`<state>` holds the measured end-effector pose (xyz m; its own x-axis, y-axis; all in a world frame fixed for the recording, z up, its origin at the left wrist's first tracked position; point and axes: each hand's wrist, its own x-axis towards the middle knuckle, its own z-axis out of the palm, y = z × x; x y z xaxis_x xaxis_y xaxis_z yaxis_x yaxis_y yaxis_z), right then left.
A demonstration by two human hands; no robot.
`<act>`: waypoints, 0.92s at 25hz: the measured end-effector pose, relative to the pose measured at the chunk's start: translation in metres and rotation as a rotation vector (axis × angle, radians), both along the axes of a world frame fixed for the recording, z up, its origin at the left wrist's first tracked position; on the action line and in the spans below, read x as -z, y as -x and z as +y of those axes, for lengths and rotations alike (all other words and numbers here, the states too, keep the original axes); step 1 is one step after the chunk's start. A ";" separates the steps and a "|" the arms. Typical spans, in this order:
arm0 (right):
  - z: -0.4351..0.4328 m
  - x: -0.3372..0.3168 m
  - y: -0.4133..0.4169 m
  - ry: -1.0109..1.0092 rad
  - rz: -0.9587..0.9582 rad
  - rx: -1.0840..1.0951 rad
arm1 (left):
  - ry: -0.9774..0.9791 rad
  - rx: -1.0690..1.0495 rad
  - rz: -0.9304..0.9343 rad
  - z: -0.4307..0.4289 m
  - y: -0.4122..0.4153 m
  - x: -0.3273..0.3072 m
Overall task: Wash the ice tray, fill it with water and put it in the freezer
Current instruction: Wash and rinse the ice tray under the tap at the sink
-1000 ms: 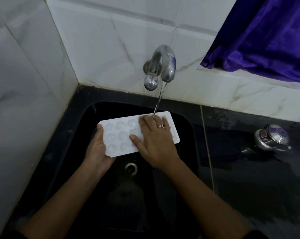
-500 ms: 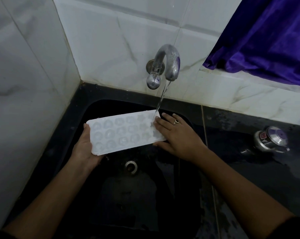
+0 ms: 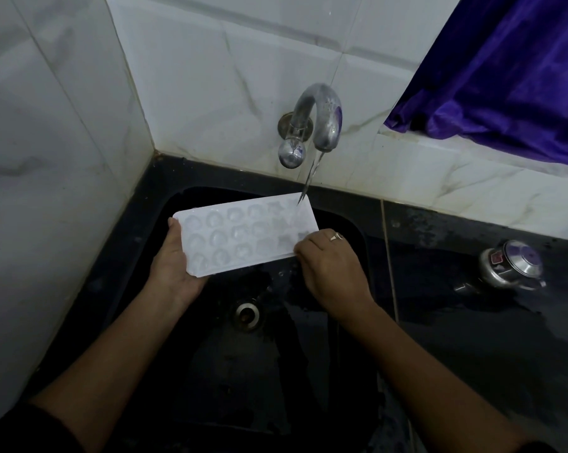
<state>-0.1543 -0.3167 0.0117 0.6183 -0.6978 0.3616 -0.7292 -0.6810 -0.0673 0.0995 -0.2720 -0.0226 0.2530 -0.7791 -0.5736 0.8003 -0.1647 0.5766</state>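
The ice tray [image 3: 243, 237] was held above the black sink [image 3: 276, 371], cavities up and tilted a little, with the thin stream [image 3: 308, 181] from the tap [image 3: 318, 122] striking its far right corner. The left hand [image 3: 174, 266] cupped the left short end, thumb on the rim and fingers underneath. The right hand [image 3: 331, 266] had its fingers curled at the near right corner, apparently gripping the edge.

The risk I saw was the wet plastic slipping from those edge grips and dropping toward the drain [image 3: 246, 313]. With the water landing on one corner only, most cavities could also go unrinsed.

A second before, the right hand lay flat across the tray's middle. Half a second before, its fingers were spread on the right end. It had since drawn back to the corner, leaving more cavities uncovered.
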 end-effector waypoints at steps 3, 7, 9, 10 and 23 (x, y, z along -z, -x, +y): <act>0.020 0.000 -0.027 -0.162 -0.046 0.023 | -0.029 0.017 -0.034 -0.008 0.018 -0.007; 0.031 -0.006 -0.031 -0.278 -0.076 -0.078 | -0.047 0.023 -0.014 -0.013 0.041 -0.006; 0.017 -0.011 -0.004 -0.221 -0.089 -0.007 | -0.041 0.006 0.018 -0.016 0.040 -0.005; 0.012 -0.014 0.005 -0.181 -0.100 0.073 | -0.040 0.014 0.025 -0.018 0.041 -0.005; 0.028 -0.019 -0.031 -0.381 -0.124 0.026 | -0.087 0.069 0.013 -0.029 0.085 -0.018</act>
